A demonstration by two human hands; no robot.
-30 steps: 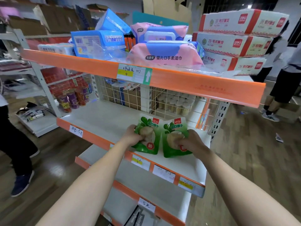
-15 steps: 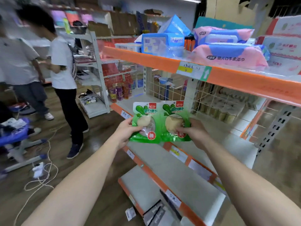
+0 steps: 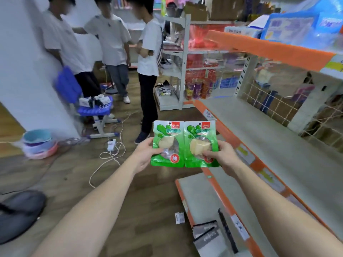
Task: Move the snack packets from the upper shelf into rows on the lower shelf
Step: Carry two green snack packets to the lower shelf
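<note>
Packets are off the shelf now. A second ago the left packet point(image 3: 167, 138) and right packet point(image 3: 199, 134) sat low against the white middle shelf point(image 3: 278, 145). Now both hang in the air at centre frame, clear of its orange edge and over the floor, side by side with their inner edges touching. The left hand point(image 3: 146, 154) grips the left packet by its outer edge, thumb on the front. The right hand point(image 3: 220, 154) grips the other the same way. The view has swung left too, so the shelving has slid to the right of the frame and three standing people fill the upper left. I judge the pick-up done and the carry under way. The lower shelf point(image 3: 200, 193), at bottom centre-right, shows no green packet yet, so laying a row is still ahead.
</note>
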